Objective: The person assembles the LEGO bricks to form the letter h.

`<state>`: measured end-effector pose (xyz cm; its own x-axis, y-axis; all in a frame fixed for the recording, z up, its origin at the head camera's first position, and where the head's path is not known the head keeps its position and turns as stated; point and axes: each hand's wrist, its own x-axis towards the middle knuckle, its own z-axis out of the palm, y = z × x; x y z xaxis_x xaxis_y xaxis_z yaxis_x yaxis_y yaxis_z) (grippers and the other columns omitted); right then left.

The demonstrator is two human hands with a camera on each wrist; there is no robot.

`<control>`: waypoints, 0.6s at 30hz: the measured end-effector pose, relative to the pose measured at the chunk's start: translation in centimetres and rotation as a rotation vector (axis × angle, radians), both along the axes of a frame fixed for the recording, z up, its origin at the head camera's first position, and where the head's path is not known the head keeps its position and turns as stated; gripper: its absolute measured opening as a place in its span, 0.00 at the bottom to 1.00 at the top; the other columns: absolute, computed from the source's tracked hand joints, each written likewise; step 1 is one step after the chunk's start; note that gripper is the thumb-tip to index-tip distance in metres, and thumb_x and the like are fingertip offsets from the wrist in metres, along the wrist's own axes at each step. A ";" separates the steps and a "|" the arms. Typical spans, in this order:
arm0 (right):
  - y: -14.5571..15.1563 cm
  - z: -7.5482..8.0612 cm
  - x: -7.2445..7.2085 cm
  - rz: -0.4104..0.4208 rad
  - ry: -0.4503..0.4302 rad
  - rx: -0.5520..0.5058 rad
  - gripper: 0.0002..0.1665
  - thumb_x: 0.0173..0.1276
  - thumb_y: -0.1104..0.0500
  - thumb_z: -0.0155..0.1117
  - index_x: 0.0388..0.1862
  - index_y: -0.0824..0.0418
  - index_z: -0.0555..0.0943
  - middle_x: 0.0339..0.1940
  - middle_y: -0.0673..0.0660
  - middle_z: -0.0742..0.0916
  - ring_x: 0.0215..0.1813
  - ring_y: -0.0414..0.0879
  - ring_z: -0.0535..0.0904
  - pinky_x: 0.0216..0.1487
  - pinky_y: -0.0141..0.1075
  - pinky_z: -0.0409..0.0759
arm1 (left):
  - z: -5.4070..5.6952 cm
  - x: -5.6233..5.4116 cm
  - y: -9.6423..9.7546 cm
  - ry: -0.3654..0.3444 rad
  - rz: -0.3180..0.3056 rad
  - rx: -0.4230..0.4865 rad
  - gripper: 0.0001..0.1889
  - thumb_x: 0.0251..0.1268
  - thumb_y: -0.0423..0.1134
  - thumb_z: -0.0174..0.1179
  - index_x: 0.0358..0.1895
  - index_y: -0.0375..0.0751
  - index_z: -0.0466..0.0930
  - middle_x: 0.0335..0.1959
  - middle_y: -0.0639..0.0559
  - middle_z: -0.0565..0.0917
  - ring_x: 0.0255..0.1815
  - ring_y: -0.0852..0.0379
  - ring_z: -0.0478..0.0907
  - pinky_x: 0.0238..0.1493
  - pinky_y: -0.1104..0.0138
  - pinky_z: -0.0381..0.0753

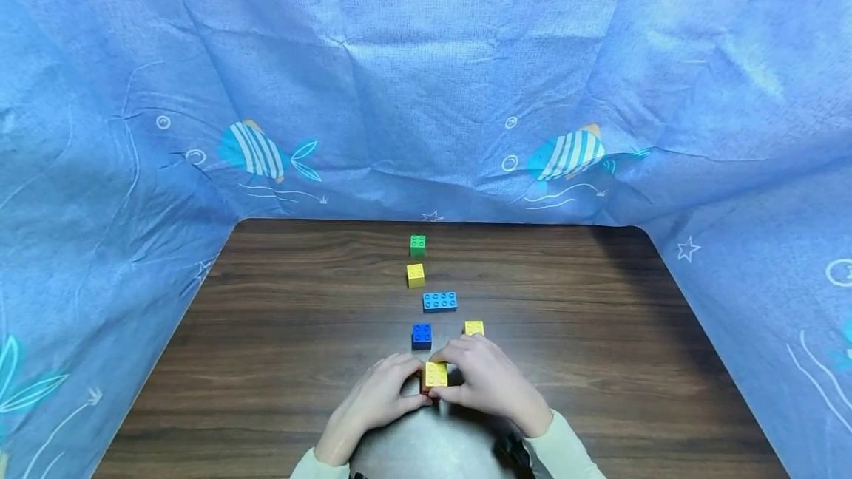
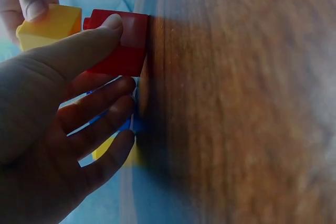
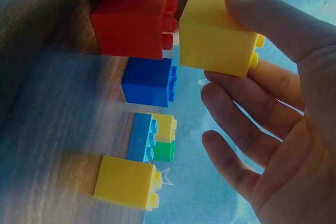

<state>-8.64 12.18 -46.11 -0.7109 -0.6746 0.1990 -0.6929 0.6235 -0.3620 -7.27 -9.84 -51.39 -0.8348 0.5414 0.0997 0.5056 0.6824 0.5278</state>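
Note:
My left hand (image 1: 377, 396) grips a red toy brick (image 3: 130, 23) on the table, its thumb on one side. Between thumb and fingers of my right hand (image 1: 491, 378) is a yellow brick (image 3: 214, 38), studs facing up. It hovers just over the red brick's studs, and a narrow gap separates the two in the right wrist view. From the head view the yellow brick covers most of the red one. A dark blue brick (image 1: 421, 335) stands right beyond my hands. Another yellow brick (image 1: 474, 327) sits just past my right hand, partly hidden by it.
Farther back on the brown wooden table (image 1: 299, 301) are a long light blue brick (image 1: 439, 301), a yellow brick (image 1: 416, 276) and a green brick (image 1: 417, 245). A blue cloth (image 1: 413, 94) with fish prints hangs behind and along both sides.

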 end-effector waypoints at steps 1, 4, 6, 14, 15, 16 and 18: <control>0.0 -0.1 0.0 0.002 0.009 0.003 0.18 0.60 0.42 0.77 0.43 0.49 0.88 0.39 0.41 0.89 0.43 0.36 0.83 0.46 0.35 0.81 | -0.1 0.0 0.0 0.008 -0.002 0.009 0.13 0.61 0.49 0.72 0.44 0.51 0.84 0.46 0.60 0.85 0.45 0.62 0.80 0.49 0.62 0.80; -0.1 -0.3 0.0 0.000 0.024 0.021 0.18 0.60 0.42 0.77 0.43 0.50 0.88 0.39 0.41 0.89 0.44 0.36 0.83 0.47 0.36 0.80 | -0.2 0.0 -0.1 0.018 -0.001 0.027 0.12 0.59 0.49 0.73 0.42 0.51 0.84 0.44 0.61 0.85 0.45 0.62 0.80 0.48 0.63 0.80; -0.2 -0.4 0.0 -0.005 0.021 0.037 0.18 0.60 0.42 0.76 0.43 0.50 0.88 0.39 0.41 0.89 0.44 0.36 0.83 0.48 0.36 0.80 | -0.2 -0.1 -0.1 0.019 0.002 0.029 0.12 0.58 0.49 0.73 0.41 0.51 0.83 0.44 0.61 0.85 0.44 0.62 0.80 0.48 0.63 0.80; -0.6 -0.3 0.0 -0.018 -0.007 0.081 0.19 0.60 0.42 0.76 0.44 0.50 0.89 0.40 0.43 0.89 0.45 0.38 0.84 0.47 0.37 0.82 | -0.3 0.0 -0.1 0.025 0.004 0.015 0.13 0.58 0.50 0.73 0.40 0.51 0.83 0.43 0.61 0.84 0.44 0.62 0.79 0.48 0.62 0.80; -0.6 -0.2 0.0 -0.015 -0.012 0.082 0.19 0.60 0.42 0.76 0.44 0.51 0.89 0.40 0.43 0.89 0.45 0.38 0.84 0.47 0.37 0.82 | -0.2 0.0 -0.1 0.026 0.004 0.013 0.13 0.57 0.50 0.74 0.40 0.51 0.83 0.43 0.61 0.84 0.44 0.62 0.79 0.48 0.62 0.80; -0.7 -0.2 0.0 -0.013 -0.017 0.083 0.19 0.61 0.42 0.76 0.44 0.51 0.89 0.40 0.43 0.89 0.44 0.38 0.84 0.46 0.36 0.82 | -0.2 -0.1 -0.1 0.029 0.004 0.011 0.12 0.57 0.49 0.74 0.40 0.51 0.83 0.43 0.62 0.84 0.44 0.62 0.79 0.48 0.62 0.80; -0.8 -0.1 0.0 -0.011 -0.028 0.085 0.18 0.61 0.43 0.75 0.45 0.51 0.89 0.41 0.43 0.89 0.44 0.38 0.84 0.45 0.36 0.82 | -0.2 -0.1 -0.1 0.028 0.004 0.004 0.13 0.56 0.49 0.74 0.40 0.52 0.83 0.43 0.62 0.84 0.44 0.62 0.79 0.48 0.61 0.79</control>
<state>-8.68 11.40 -46.21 -0.7228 -0.6803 0.1213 -0.6763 0.6603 -0.3266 -7.40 -9.91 -51.54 -0.8341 0.5373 0.1247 0.5170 0.6828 0.5162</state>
